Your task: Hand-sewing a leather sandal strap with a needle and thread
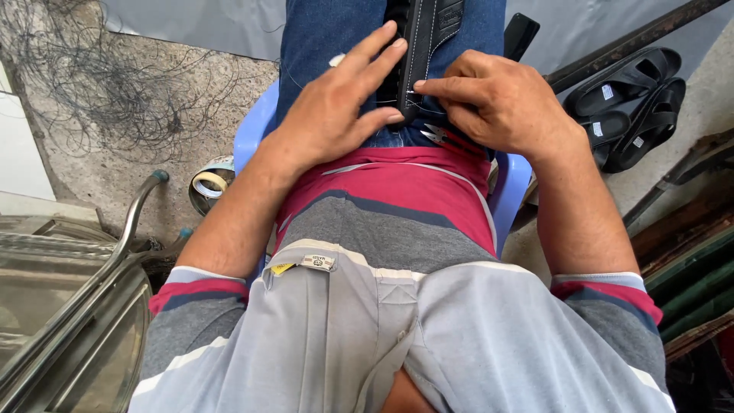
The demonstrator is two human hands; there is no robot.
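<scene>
Strap of black leather (425, 38) with pale stitching along its edges, lying lengthwise on our blue-jeaned lap (321, 34), at twelve o'clock from our chest. A thread (394, 99) runs across its near end. We judge the stitching well along, since both long edges already show a finished seam; only the near end appears open to work.

Left hand (336, 107): flat, fingers spread and apart, pressing the lap and touching the strap's left edge; it clamps nothing.

Right hand (497, 103): thumb and forefinger pinched together at the strap's near end, seemingly on a needle or thread too fine for us to tell.

Small metal snips (440, 135): on the lap at six o'clock from the strap, just beside the right hand.

Blue plastic chair (256, 126): beneath us.

Tape roll (210, 183): on the floor at nine o'clock; the only container-like item, its hollow showing nothing.

Black sandals (634, 99): at three o'clock.

Tangled wire (107, 84): at ten o'clock.
</scene>
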